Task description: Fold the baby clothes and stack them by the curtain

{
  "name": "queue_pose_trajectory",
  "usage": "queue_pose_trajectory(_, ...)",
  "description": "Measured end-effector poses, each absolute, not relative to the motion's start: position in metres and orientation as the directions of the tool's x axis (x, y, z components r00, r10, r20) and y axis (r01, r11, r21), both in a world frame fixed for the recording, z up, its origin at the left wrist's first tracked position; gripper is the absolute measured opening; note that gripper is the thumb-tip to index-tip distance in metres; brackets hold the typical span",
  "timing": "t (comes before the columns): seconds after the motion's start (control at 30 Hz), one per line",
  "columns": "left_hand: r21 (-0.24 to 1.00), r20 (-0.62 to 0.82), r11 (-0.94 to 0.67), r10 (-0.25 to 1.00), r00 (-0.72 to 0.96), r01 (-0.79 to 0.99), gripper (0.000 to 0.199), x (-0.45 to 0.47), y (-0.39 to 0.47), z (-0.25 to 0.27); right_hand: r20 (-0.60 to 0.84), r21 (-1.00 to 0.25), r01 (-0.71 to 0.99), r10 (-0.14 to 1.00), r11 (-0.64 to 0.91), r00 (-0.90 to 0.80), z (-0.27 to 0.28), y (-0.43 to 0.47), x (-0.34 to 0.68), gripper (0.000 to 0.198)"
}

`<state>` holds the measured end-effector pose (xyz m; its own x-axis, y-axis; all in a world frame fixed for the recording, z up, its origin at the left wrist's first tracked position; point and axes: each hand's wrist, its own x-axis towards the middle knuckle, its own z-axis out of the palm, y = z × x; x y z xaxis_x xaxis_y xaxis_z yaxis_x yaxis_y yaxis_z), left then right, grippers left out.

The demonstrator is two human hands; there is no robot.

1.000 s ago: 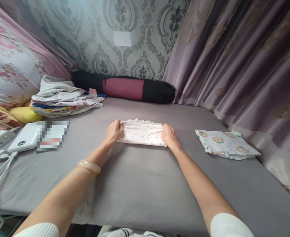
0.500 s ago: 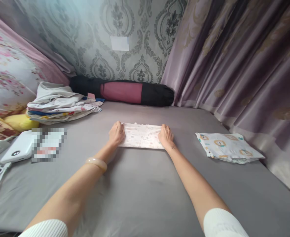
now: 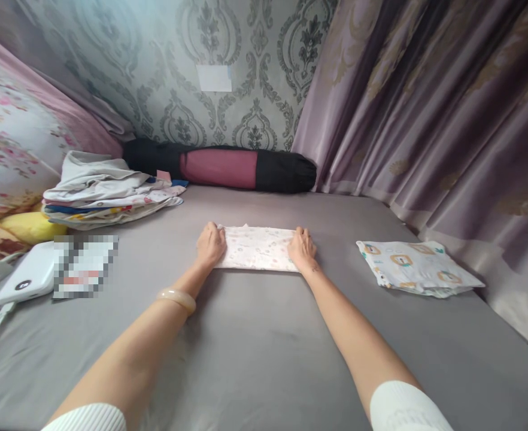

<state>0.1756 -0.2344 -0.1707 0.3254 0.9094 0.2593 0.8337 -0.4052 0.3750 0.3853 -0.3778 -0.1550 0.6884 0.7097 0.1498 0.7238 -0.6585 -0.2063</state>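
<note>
A folded cloth (image 3: 257,248), pale pink with a small print, stretches between my two hands over the grey bed sheet. My left hand (image 3: 211,244) is closed on its left end, and my right hand (image 3: 303,246) grips its right end. Most of the fingertips are hidden behind the edges of the cloth. On the right lies a second folded cloth (image 3: 419,268), white with orange lion-like prints, apart from my hands. Far to the left rests a heap of clothes (image 3: 106,188) in white, blue and other colours.
Against the patterned wall lies a long black and maroon bag (image 3: 219,167). A white power bank (image 3: 33,272) with cables and a blurred-out item (image 3: 87,266) lie at the left. Purple curtains (image 3: 407,102) hang along the right side of the grey sheet (image 3: 255,353).
Both hands keep their hold on the pink cloth, which stays nearly in place. The view has shifted slightly.
</note>
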Motion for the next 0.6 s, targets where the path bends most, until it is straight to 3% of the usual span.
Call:
queue_pose_trajectory(0.2, 0.402, 0.252, -0.429, 0.901, 0.353, 0.809, 0.026, 0.173, -0.225, -0.178, 0.131, -0.196, 0.714, 0.704, -0.672, 0.698, -0.155, -0.377, 0.386, 0.034)
queue_pose_trajectory(0.33, 0.435, 0.211, -0.419, 0.908, 0.362, 0.797, 0.037, 0.168, -0.224, -0.172, 0.088, -0.211, 0.714, 0.715, -0.667, 0.694, -0.149, -0.378, 0.388, 0.033)
queue_pose_trajectory(0.47, 0.327, 0.258, -0.431, 0.897, 0.359, 0.841, 0.046, 0.172, -0.239, -0.161, 0.184, -0.143, 0.741, 0.718, -0.656, 0.671, -0.139, -0.378, 0.377, 0.038)
queue_pose_trajectory(0.6, 0.214, 0.296, -0.615, 0.781, 0.550, 0.759, 0.046, 0.189, -0.260, -0.157, 0.273, -0.115, 0.897, 0.854, -0.427, 0.442, -0.137, -0.369, 0.353, 0.041)
